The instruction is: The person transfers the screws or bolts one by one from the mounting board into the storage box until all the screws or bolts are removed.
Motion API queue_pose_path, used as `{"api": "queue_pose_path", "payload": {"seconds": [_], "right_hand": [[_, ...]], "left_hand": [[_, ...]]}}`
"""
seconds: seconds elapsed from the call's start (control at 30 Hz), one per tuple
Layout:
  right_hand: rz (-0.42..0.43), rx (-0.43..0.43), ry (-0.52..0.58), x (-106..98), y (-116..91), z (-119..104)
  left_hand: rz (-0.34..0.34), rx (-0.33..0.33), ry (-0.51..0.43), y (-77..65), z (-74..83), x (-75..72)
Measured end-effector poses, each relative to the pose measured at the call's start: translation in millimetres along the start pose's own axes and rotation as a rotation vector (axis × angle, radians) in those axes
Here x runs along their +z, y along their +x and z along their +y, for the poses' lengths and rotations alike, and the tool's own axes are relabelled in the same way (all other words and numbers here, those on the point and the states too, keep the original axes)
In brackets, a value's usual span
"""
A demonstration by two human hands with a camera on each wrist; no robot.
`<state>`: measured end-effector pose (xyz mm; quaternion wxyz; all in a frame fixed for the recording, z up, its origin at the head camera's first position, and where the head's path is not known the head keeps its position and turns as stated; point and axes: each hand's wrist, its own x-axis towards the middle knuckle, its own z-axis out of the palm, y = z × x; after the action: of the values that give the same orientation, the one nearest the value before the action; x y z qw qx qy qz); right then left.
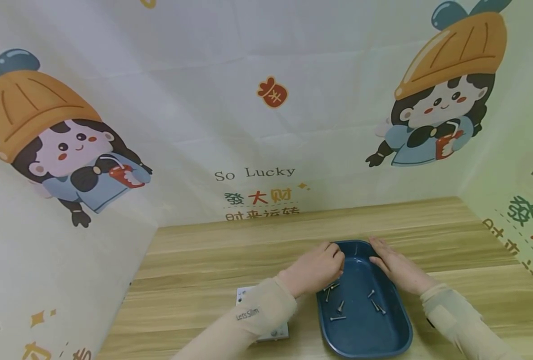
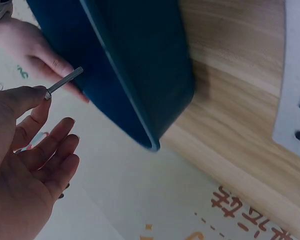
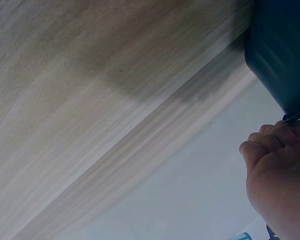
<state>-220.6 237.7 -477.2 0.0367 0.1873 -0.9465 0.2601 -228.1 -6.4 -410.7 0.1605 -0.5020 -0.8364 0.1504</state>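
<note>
My left hand is over the left rim of a dark blue tray. Between thumb and forefinger it pinches a silvery screw, its other fingers loosely bent; the screw is hidden in the head view. My right hand holds the tray's far right rim, thumb over the inner side and fingers along the outside. In the right wrist view, the fingers sit right at the rim. Several loose screws lie on the tray floor, in a left and a right group.
A light grey plate with holes lies left of the tray, partly covered by my left forearm. All this stands on a wood-grain table. Printed cloth walls close off the back and both sides.
</note>
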Motion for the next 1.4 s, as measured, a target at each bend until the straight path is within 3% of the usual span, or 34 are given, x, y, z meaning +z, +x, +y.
{"api": "queue_pose_path", "payload": {"seconds": [0.4, 0.63, 0.9, 1.13, 1.4], "right_hand": [[-0.007, 0.002, 0.018, 0, -1, 0], [-0.017, 0.009, 0.019, -1, -2, -5], [-0.014, 0.011, 0.038, -2, -2, -4], [-0.021, 0.008, 0.03, -2, -2, -2], [-0.021, 0.003, 0.022, -2, -2, -3]], "left_hand": [[-0.079, 0.004, -0.051, 10.0, 16.2, 20.6], [-0.157, -0.009, -0.092, 10.8, 22.8, 24.1], [-0.15, -0.012, -0.053, 5.8, 22.3, 26.8], [-0.098, -0.014, -0.048, -4.0, 17.7, 16.7], [-0.058, -0.045, -0.111, -14.1, 9.3, 8.2]]}}
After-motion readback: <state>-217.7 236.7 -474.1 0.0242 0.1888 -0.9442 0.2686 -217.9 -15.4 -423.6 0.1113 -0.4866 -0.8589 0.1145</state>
